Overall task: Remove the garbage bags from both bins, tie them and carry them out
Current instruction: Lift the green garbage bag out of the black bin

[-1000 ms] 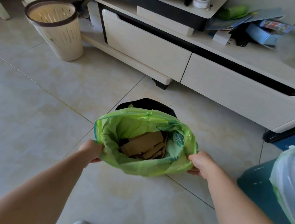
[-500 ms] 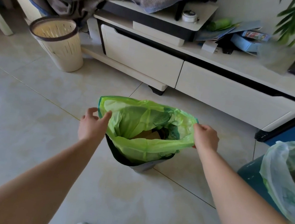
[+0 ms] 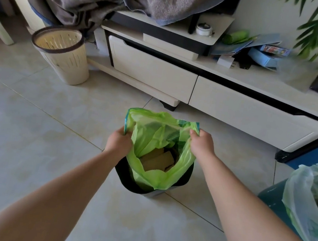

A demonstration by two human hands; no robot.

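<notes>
Gripping green garbage bag (image 3: 155,178) rim: left hand (image 3: 119,140) and right hand (image 3: 201,143) both clenched; brown cardboard (image 3: 158,159) lying between, below; no legible writing.

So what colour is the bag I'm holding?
Bright green bag, seen in the head view.

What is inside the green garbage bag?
Inside the green garbage bag, flattened brown cardboard pieces show at the bottom. Anything beneath them is hidden by the cardboard and the bag's folds.
</notes>
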